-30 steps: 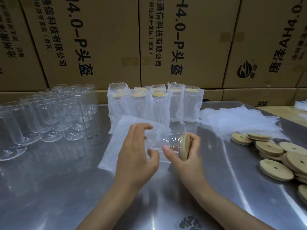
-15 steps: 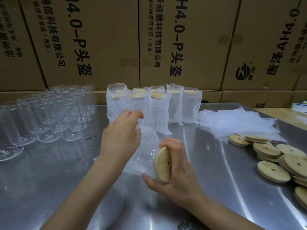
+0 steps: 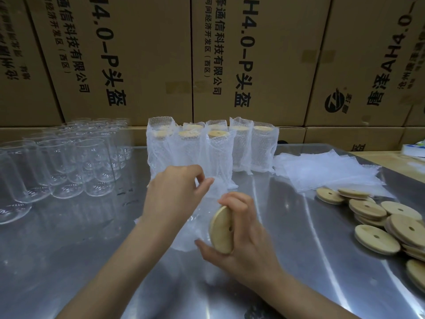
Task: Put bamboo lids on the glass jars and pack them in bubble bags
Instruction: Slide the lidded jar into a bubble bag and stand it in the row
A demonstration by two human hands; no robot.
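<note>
Fingers (image 3: 202,180) of our left hand (image 3: 174,194) pinch the bubble bag (image 3: 197,226) lying on the steel tabletop (image 3: 69,261); bare glass jars (image 3: 69,162) stand far left. Our right hand (image 3: 248,236) grips the bagged jar's bamboo lid (image 3: 222,229). Loose lids (image 3: 377,226) lie right.

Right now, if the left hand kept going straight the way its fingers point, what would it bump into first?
Most likely the packed jars just past the fingertips of the left hand, probably the front one with the lid showing. Depth is hard to judge, and the hand already seems to pinch the bubble bag.
</note>
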